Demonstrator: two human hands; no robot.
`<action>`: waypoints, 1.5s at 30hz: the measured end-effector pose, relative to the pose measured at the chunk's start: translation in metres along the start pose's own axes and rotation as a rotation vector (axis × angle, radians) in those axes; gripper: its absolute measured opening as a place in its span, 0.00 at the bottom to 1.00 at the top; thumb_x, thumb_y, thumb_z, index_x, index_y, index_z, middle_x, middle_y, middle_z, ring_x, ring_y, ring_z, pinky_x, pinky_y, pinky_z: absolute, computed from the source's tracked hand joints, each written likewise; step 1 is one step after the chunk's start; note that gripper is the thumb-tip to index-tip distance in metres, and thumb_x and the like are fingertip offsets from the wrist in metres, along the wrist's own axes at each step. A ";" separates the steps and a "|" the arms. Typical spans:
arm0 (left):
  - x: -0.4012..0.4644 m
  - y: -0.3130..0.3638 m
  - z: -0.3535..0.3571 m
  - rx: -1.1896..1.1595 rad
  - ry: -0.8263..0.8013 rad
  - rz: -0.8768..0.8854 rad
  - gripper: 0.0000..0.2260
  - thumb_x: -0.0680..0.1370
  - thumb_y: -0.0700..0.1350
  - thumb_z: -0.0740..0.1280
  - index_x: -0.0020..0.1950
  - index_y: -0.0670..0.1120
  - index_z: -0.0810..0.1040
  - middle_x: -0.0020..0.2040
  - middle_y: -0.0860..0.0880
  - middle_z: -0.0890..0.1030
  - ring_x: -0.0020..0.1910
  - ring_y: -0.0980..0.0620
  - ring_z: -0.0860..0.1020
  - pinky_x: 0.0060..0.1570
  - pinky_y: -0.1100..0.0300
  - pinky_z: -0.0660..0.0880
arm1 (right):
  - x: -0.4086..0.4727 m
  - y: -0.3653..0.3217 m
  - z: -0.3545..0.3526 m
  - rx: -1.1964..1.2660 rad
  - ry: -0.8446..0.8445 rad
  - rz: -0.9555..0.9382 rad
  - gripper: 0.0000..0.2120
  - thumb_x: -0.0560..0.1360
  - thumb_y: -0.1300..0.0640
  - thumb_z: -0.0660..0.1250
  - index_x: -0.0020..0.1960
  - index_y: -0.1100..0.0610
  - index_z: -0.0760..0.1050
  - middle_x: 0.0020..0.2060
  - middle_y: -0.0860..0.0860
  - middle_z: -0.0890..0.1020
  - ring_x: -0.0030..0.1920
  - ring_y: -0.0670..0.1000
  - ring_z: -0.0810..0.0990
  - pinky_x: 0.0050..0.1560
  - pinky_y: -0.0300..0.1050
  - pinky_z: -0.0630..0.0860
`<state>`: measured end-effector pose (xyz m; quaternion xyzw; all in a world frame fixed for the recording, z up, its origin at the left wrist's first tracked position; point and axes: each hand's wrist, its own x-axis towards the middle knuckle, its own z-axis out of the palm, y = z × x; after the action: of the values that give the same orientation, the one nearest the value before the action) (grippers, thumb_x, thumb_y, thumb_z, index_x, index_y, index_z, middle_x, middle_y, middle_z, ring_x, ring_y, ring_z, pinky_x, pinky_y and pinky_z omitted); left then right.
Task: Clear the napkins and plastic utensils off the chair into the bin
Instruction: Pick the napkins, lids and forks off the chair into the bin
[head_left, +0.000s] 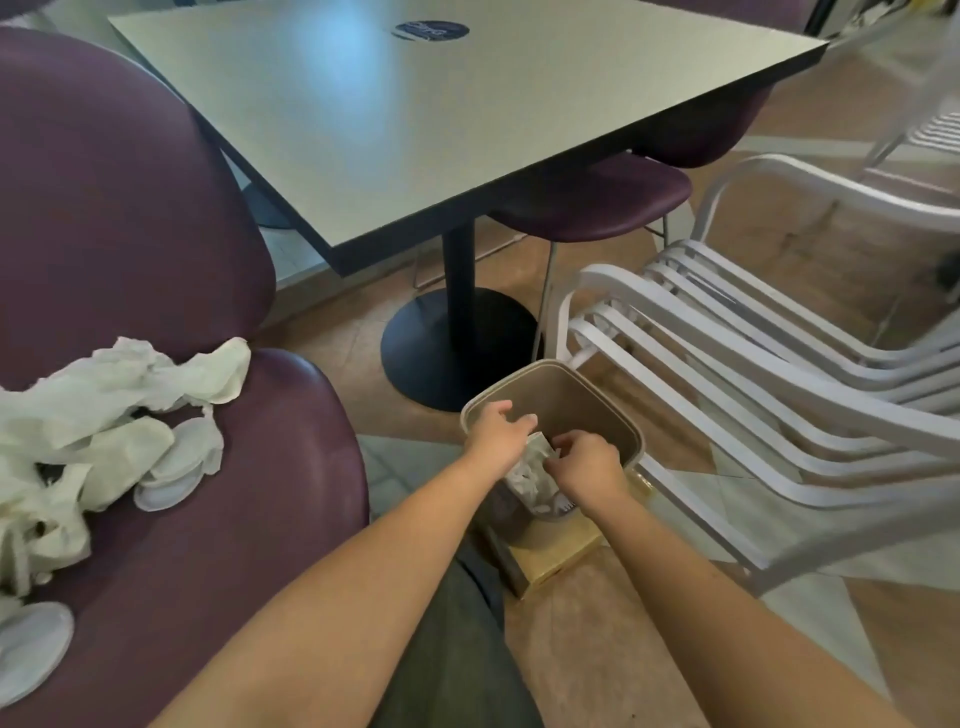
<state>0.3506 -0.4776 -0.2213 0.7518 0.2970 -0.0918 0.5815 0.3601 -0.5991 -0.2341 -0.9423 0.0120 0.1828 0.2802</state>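
Observation:
Over the beige bin (597, 387) on the floor, both hands meet around a crumpled white napkin (532, 460). My right hand (584, 465) pinches the napkin's top with curled fingers. My left hand (496, 434) lies against its left side with fingers spread and fairly straight. More white paper and a plastic fork (563, 504) lie inside the bin. On the purple chair (234, 519) at left lies a heap of crumpled napkins (104, 400). Among them are white plastic utensils, one near the middle (174, 475) and one at the front edge (31, 644).
A pale square table (415, 114) on a black pedestal base (457, 348) stands behind the bin. A white slatted chair (753, 374) crowds the bin's right side. A purple stool (592, 202) sits under the table. The bin rests on a wooden box (556, 556).

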 end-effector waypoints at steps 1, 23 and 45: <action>-0.002 -0.002 -0.007 0.010 0.013 0.022 0.23 0.79 0.49 0.67 0.72 0.46 0.69 0.69 0.45 0.73 0.66 0.47 0.73 0.61 0.59 0.69 | -0.003 -0.006 0.000 0.013 -0.003 -0.017 0.17 0.74 0.53 0.68 0.62 0.52 0.78 0.58 0.52 0.81 0.60 0.56 0.76 0.60 0.51 0.76; -0.138 -0.102 -0.261 0.119 0.543 0.174 0.09 0.79 0.46 0.65 0.57 0.51 0.79 0.55 0.54 0.81 0.55 0.56 0.78 0.59 0.58 0.72 | -0.139 -0.201 0.104 0.181 -0.290 -0.497 0.07 0.75 0.56 0.67 0.52 0.49 0.80 0.47 0.47 0.83 0.42 0.48 0.79 0.44 0.40 0.73; -0.232 -0.250 -0.366 1.046 0.904 0.002 0.04 0.75 0.49 0.70 0.46 0.51 0.83 0.45 0.51 0.79 0.46 0.46 0.74 0.37 0.54 0.65 | -0.238 -0.242 0.223 0.121 -0.542 -0.616 0.10 0.74 0.58 0.65 0.52 0.48 0.80 0.46 0.46 0.83 0.45 0.48 0.81 0.52 0.46 0.80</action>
<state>-0.0505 -0.1795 -0.2019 0.8982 0.4264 0.1002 -0.0382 0.0927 -0.2953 -0.1969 -0.8014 -0.3340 0.3307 0.3699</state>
